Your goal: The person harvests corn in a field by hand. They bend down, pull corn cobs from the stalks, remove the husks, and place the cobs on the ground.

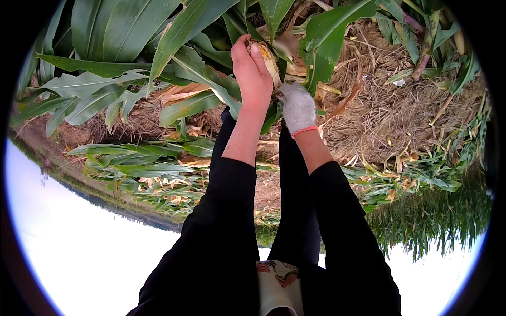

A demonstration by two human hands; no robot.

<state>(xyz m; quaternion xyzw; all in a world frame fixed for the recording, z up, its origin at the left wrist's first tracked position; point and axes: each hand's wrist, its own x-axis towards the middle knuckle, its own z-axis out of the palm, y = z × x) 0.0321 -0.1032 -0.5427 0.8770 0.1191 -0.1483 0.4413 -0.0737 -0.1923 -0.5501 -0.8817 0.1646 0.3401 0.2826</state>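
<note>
An ear of corn (271, 66) lies between my hands, its pale husk partly open and yellow kernels showing near the tip. My bare left hand (252, 73) grips the upper part of the ear, thumb over the kernels and fingers curled round the far side. At the lower end, where the husk narrows, my right hand (298, 106) is closed in a whitish knitted glove with a red cuff. The gloved fingers are mostly hidden. Broad green corn leaves (330, 33) surround the ear.
Large corn leaves (122, 29) crowd the far left. Dry straw (379, 118) covers the soil at right, with a standing corn stalk (427, 51) beyond. Cut corn plants (154, 170) lie behind my legs (294, 221). A blurred patch hides something beside the ear.
</note>
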